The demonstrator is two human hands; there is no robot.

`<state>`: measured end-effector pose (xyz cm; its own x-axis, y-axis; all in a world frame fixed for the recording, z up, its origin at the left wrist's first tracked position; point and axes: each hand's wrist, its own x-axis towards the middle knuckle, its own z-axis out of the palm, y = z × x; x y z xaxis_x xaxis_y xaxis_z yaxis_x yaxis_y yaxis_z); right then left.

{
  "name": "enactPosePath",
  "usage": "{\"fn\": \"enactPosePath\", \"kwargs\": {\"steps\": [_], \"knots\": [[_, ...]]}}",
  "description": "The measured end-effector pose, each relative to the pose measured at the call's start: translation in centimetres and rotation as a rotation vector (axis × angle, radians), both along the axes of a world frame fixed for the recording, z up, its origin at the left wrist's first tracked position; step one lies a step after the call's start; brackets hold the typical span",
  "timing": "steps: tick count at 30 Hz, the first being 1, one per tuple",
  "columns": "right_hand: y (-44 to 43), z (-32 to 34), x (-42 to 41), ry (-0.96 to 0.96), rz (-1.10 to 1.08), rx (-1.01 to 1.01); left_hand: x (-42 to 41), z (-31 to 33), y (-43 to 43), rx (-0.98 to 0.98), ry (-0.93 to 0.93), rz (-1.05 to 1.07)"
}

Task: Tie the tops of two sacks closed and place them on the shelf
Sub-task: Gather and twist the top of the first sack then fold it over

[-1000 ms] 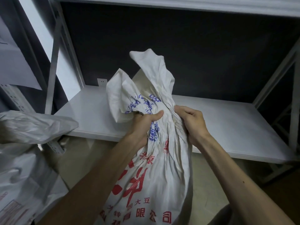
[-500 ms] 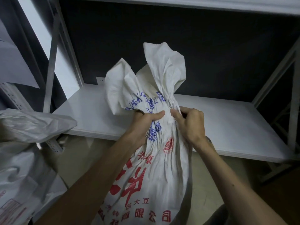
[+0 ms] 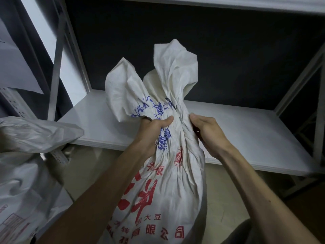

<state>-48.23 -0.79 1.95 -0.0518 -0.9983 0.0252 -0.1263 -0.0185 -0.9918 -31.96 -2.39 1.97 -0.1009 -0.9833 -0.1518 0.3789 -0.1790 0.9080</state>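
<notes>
A white woven sack (image 3: 163, 187) with red and blue print stands upright in front of me, its neck bunched together. My left hand (image 3: 153, 131) is clenched on the left side of the neck, thumb across the cloth. My right hand (image 3: 205, 129) lies against the right side of the neck, fingers curled behind the folds. Two loose flaps of the sack's top stick up above both hands. A second sack (image 3: 26, 173), pale with faint red print, leans at the far left with its top open and crumpled. The white shelf (image 3: 249, 136) runs behind the sacks.
Grey metal uprights (image 3: 56, 55) frame the shelf on the left, and another upright (image 3: 318, 120) stands at the right. A higher shelf board (image 3: 228, 4) crosses the top. The wall behind is dark. Beige floor shows below the shelf edge.
The sack's top flaps have risen and spread further above my hands. My right hand has slid from a tight grip on the neck to lying along its right side.
</notes>
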Motion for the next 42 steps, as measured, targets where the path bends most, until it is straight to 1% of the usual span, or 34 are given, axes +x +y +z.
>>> {"fn": "enactPosePath", "kwargs": {"steps": [1, 2, 4, 9, 12, 15, 17, 20, 23, 26, 28, 30, 32, 34, 36, 39, 42], "knots": [[-0.1, 0.1, -0.3, -0.122, -0.015, 0.039, -0.1, 0.1, 0.1, 0.004, -0.004, -0.006], [-0.1, 0.2, -0.5, -0.199, -0.03, 0.072, -0.1, 0.1, 0.2, 0.008, -0.003, -0.012], [-0.2, 0.0, -0.5, -0.246, -0.059, 0.112, -0.2, 0.1, 0.3, 0.006, 0.009, -0.007], [-0.7, 0.1, -0.2, -0.094, -0.077, 0.098, -0.3, 0.2, 0.5, -0.007, -0.011, -0.02], [-0.8, 0.0, -0.2, -0.032, 0.017, 0.108, -0.1, 0.2, 0.5, 0.015, -0.009, -0.027], [-0.7, 0.2, -0.8, 0.004, 0.155, 0.15, 0.4, 0.4, 0.4, 0.034, 0.0, -0.038], [-0.6, 0.5, -1.2, 0.053, 0.191, 0.13, 0.6, 0.5, 0.5, 0.037, -0.013, -0.046], [-0.7, 0.4, -0.9, 0.176, 0.109, 0.032, 0.6, 0.4, 0.4, 0.04, -0.018, -0.036], [-1.2, -0.7, -0.5, 0.329, -0.058, -0.105, 0.7, 0.4, 0.5, 0.047, -0.011, -0.02], [-1.4, -1.5, -0.3, 0.651, -0.272, -0.279, 0.4, 0.4, 0.7, 0.048, 0.014, -0.033], [-1.1, -1.5, 0.4, 0.871, -0.37, -0.379, 0.2, 0.4, 0.9, 0.047, 0.031, -0.046], [-0.6, -1.6, 1.2, 0.995, -0.398, -0.457, 0.0, 0.4, 1.0, 0.046, 0.04, -0.049], [-0.4, -1.9, 1.8, 1.037, -0.377, -0.51, 0.0, 0.4, 1.0, 0.032, 0.034, -0.04], [-0.3, -1.8, 2.0, 1.0, -0.334, -0.529, 0.3, 0.4, 0.8, 0.027, 0.028, -0.025], [-0.3, -1.2, 2.1, 0.831, -0.224, -0.423, 0.6, 0.4, 0.5, 0.026, 0.024, -0.021], [-0.4, -0.6, 1.4, 0.452, -0.055, -0.18, 1.0, 0.3, 0.3, 0.03, 0.015, -0.025], [-0.7, -0.1, 0.6, 0.005, -0.072, -0.043, 1.1, 0.4, 0.4, 0.037, 0.016, -0.05]]}}
